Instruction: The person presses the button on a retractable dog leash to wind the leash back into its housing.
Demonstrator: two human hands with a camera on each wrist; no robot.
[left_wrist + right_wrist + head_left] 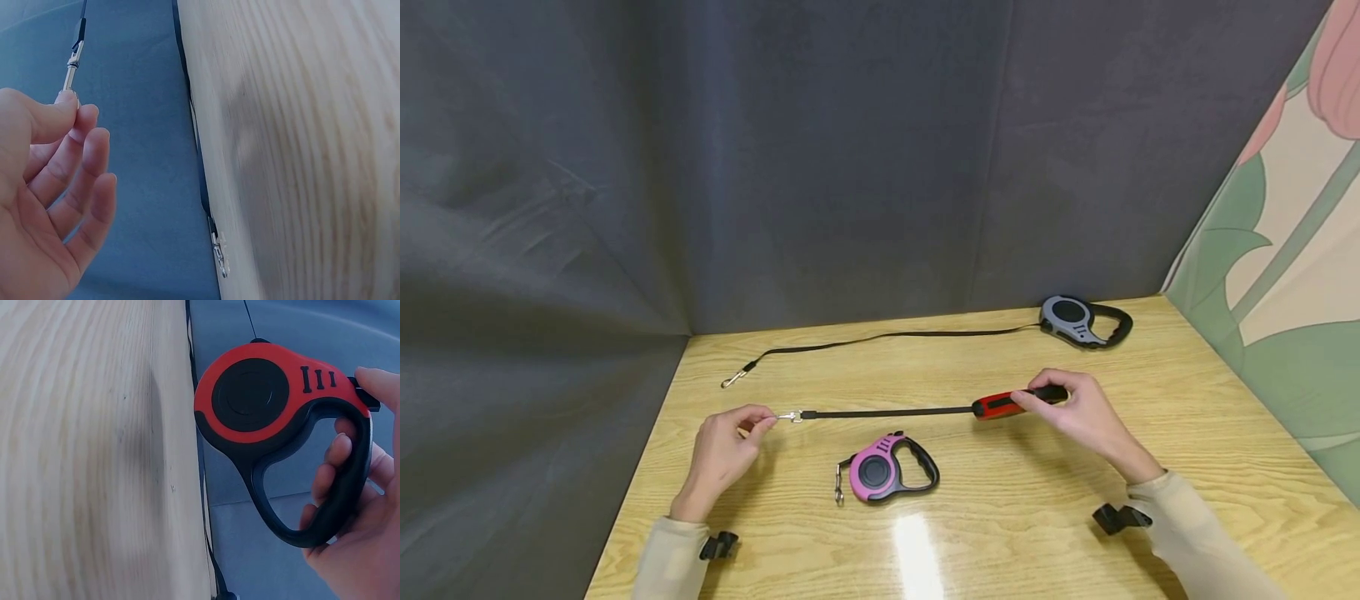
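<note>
At the left hand (726, 446), thumb and finger pinch a metal clip (789, 416); right hand (1086, 417) fingers wrap the black handle (350, 494), thumb by the button (369, 400). Best hold both ends level, pull gently, cord (887, 413) straight. Red-and-black leash (250, 394): round case, bone-shaped marks, held above table (1015, 533), between pink leash (875, 472) and gray leash (1070, 313) from head view.
</note>
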